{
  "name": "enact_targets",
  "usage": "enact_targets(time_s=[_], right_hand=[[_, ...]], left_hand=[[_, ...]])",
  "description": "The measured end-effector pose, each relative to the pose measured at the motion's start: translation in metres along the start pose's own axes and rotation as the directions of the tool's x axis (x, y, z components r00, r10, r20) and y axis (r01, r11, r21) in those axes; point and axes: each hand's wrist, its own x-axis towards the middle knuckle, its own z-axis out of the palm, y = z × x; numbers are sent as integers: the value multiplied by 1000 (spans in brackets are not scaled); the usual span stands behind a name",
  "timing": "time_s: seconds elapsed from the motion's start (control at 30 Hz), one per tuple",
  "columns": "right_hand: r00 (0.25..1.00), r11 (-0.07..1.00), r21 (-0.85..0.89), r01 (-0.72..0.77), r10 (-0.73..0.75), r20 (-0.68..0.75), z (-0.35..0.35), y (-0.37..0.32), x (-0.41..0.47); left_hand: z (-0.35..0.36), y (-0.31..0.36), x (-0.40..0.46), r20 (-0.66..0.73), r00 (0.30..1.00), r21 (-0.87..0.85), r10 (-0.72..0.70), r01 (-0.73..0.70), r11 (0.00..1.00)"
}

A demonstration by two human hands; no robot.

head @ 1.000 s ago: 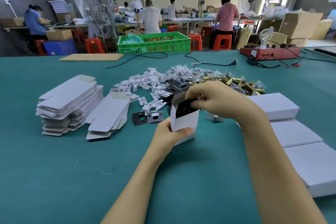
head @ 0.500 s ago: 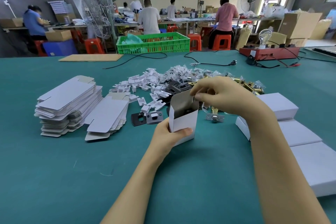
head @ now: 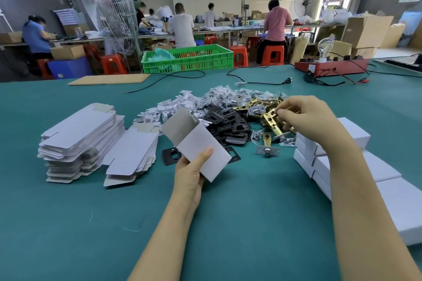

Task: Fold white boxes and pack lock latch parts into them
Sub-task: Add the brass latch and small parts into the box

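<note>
My left hand (head: 190,172) grips one folded white cardboard box (head: 201,143), top flap open, tilted over the teal table (head: 251,223). A second ago my right hand (head: 306,118) was at the box mouth with a black plate; now it has moved to the heap just beyond it and pinches a brass latch bolt (head: 272,122), likely the next part in. Left of my left hand lie two stacks of flat white box blanks (head: 80,134); beside my right forearm, about five closed white boxes (head: 356,166).
</note>
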Motion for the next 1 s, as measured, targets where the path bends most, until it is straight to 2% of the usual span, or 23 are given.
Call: enact_targets(time_s=[0.1,0.33,0.47,0.7,0.83,1.0], right_hand=[[999,1000,8,-23,22,23,5,2,2],[994,999,-31,-36,39,98,18,8,5],[993,998,-26,-49,51,110,26,12,6],[990,980,141,-141,137,43,49,12,36],[991,991,27,-130,130,29,80,5,93],[987,971,-239,18,21,161,126,8,150]], left_hand=[[0,-1,2,-9,1000,22,8,-8,1000],[5,-10,-5,57,991,363,121,-133,922],[3,-7,-5,8,990,402,139,-130,906],[2,-4,-3,-38,975,490,219,-173,854],[0,-9,-1,18,972,574,233,-201,794],[-4,-6,2,20,977,550,212,-188,814]])
